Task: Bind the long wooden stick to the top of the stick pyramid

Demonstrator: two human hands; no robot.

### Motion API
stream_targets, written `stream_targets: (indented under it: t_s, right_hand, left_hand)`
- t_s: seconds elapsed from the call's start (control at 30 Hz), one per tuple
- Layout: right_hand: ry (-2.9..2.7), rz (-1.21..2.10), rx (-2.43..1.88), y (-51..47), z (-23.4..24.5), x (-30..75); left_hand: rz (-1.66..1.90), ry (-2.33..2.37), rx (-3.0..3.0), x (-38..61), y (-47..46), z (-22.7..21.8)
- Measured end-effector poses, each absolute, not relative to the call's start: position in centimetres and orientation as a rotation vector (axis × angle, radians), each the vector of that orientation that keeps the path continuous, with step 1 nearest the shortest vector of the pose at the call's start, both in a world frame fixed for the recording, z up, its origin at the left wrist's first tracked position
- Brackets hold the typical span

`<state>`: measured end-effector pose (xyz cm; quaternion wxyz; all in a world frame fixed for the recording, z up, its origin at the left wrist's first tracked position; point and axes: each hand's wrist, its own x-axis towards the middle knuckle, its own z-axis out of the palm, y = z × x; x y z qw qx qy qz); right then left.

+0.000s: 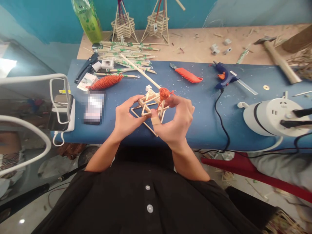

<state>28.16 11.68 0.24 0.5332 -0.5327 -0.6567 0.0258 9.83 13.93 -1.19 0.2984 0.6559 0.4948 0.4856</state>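
Above the blue table (207, 107), both hands' fingers pinch a pale stick frame (149, 103) wound with orange yarn (164, 93).

Orange yarn (164, 93), pale stick frame (149, 104)

You're at a craft workbench in a small hobby workshop. The blue-covered table (207, 107) carries a glue gun (225, 76) at upper right, a hammer (276, 55) in the far right corner, a pile of chopsticks (126, 55) at top centre, and wood scraps litter the bare board (200, 42) behind.
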Motion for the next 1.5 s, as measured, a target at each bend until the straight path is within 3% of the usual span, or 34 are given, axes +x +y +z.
stream_targets:
  t_s: [0.3,0.53,0.8,1.17,1.5]
  right_hand:
    - [-1.604,0.394,-0.965,15.2,0.8,32.7]
    - [-1.752,0.45,-0.923,16.9,2.2,33.1]
    - [-1.769,0.448,-0.85,17.5,2.5,33.0]
    - [-1.649,0.608,-0.991,12.7,3.2,32.2]
    - [-1.802,0.681,-1.057,15.7,1.8,34.0]
  left_hand:
    - [1.325,1.209,1.966,8.6,14.0,-3.3]
    - [1.821,1.399,2.025,10.4,8.9,-2.8]
    - [1.518,1.393,2.289,13.7,7.8,-4.0]
    - [1.394,1.607,2.22,6.6,11.6,-2.1]
    - [1.185,1.13,2.267,5.4,15.2,-0.4]
